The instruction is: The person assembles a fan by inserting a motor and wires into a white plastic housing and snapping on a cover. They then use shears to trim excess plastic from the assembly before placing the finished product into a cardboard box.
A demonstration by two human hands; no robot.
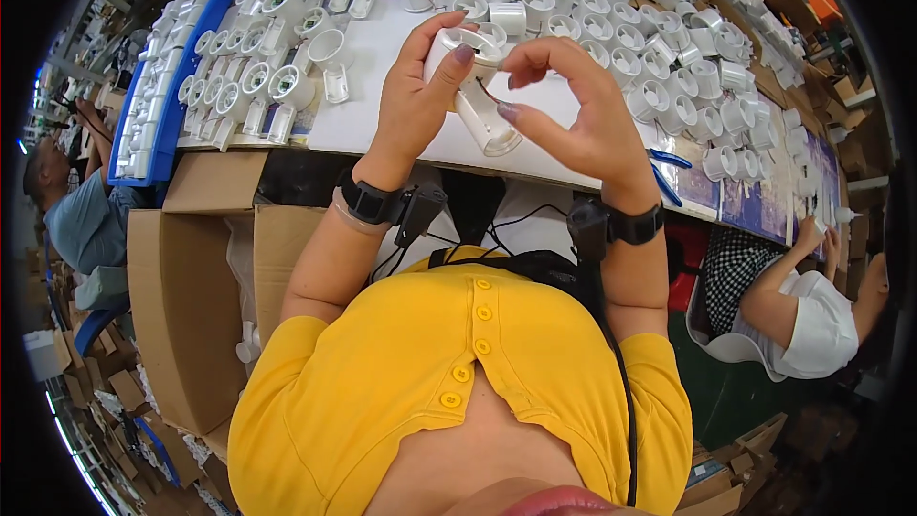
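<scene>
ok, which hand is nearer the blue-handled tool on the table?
Right. The right hand is left of the blue-handled tool; the left hand is farther left, holding a white plastic part.

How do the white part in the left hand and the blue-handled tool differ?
Colour: the part is white; the tool has blue handles.
Shape: the part is thick and rounded; the tool shows two slim, spread handles.
Pose: the part is held up in the left hand; the tool lies at the table's edge, its head hidden.
</scene>
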